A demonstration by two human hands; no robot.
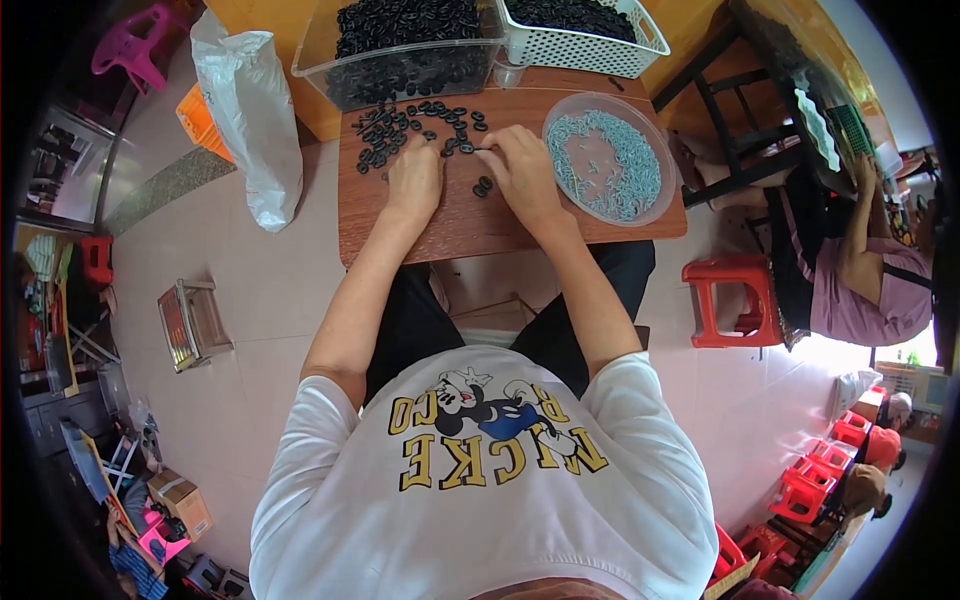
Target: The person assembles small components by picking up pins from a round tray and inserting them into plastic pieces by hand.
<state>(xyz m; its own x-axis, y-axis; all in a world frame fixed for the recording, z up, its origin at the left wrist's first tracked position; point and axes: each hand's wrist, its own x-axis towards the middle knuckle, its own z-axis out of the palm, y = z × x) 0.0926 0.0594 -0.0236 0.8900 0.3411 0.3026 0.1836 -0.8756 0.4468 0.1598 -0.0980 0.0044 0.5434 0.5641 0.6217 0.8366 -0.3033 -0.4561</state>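
Both hands work over a brown wooden table point(460, 240). My left hand point(415, 180) is closed, its fingertips down among small black oval parts point(380, 135) spread in a loose heap; what it holds is hidden. My right hand point(525, 180) is closed in a pinch, its fingertips against the edge of a black oval part. Anything between them is too small to make out. Between the hands, a small pair of black oval parts point(483, 186) lies apart from the heap. Right of my right hand stands a round clear tub point(655, 135) of small light-blue pin-like pieces point(640, 180).
Behind the heap stand a clear bin point(400, 75) and a white perforated basket point(585, 55), both full of black parts. A white sack point(250, 130) stands at left. A red stool point(735, 300) is at right, near a seated person point(860, 270) working at another table.
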